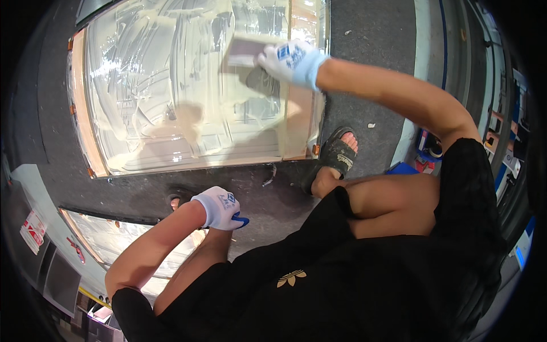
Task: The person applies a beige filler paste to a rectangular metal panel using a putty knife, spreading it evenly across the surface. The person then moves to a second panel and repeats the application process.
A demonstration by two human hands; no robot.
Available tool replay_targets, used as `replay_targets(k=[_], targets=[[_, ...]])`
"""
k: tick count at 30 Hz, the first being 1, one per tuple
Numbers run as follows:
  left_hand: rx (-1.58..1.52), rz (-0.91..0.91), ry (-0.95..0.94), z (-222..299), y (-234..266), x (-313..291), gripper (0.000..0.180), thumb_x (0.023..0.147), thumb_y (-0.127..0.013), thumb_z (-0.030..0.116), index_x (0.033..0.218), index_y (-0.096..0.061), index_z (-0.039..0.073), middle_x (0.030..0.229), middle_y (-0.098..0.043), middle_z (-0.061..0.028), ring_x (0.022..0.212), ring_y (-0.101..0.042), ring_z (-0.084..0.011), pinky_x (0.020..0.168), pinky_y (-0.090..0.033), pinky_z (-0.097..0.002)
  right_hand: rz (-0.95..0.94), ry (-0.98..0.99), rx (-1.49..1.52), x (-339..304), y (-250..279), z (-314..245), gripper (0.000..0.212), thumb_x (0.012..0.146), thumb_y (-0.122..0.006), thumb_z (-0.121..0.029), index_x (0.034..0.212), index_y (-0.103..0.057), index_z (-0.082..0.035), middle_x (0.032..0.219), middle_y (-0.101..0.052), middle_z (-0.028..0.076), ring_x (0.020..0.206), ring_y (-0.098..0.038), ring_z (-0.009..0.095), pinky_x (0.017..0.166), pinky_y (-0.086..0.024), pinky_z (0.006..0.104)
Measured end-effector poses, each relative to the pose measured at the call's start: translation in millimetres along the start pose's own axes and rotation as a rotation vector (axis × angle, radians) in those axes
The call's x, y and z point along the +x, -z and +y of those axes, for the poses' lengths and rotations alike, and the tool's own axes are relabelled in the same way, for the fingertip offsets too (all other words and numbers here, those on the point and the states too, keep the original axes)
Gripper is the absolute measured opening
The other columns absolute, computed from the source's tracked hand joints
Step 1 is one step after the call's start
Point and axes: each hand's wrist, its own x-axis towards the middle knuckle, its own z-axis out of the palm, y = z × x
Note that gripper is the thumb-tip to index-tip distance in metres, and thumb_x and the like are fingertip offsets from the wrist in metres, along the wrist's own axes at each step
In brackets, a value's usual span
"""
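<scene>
My right hand (pixel 292 61), in a white and light-blue glove, is closed on a flat, grey-brown rectangular scraper (pixel 245 51). The scraper is over the large panel (pixel 298 137), and a shadow falls just below it. Streaky cream-coloured paste (pixel 148 74) covers much of the panel's shiny surface. Down by my left knee, well apart from the panel, my left hand (pixel 221 208) is curled closed in a similar glove. Its blue finger coating shows, and I see nothing held in it.
Between my feet and the panel runs dark floor (pixel 364 74). A sandalled foot (pixel 340 154) stands close to the panel's near right corner. Another light panel (pixel 85 233) lies at lower left, beyond my left arm. Shelving with assorted items (pixel 501 131) lines the right side.
</scene>
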Motion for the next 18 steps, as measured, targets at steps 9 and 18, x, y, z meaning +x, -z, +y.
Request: replay_targets(k=[9, 18], targets=[[0.026, -0.029, -0.003, 0.5, -8.0, 5.9, 0.056, 0.099, -0.049, 0.058, 0.092, -0.081, 0.012, 0.084, -0.075, -0.0174, 0.085, -0.072, -0.0379, 0.081, -0.057, -0.0436, -0.247, 0.077, 0.510, -42.5, 8.3, -46.4, 0.020, 0.101, -0.060, -0.026, 0.104, -0.065, -0.007, 0.088, -0.069, 0.018, 0.083, -0.070, 0.037, 0.073, -0.057, 0.0469], [0.000, 0.025, -0.016, 2.1, -5.0, 4.0, 0.056, 0.098, -0.052, 0.058, 0.092, -0.081, 0.010, 0.085, -0.075, -0.0190, 0.087, -0.073, -0.0379, 0.084, -0.057, -0.0439, -0.481, 0.107, 0.617, -54.4, -31.6, -59.7, 0.026, 0.098, -0.064, -0.029, 0.100, -0.066, -0.003, 0.094, -0.070, 0.019, 0.091, -0.069, 0.040, 0.081, -0.054, 0.0476]])
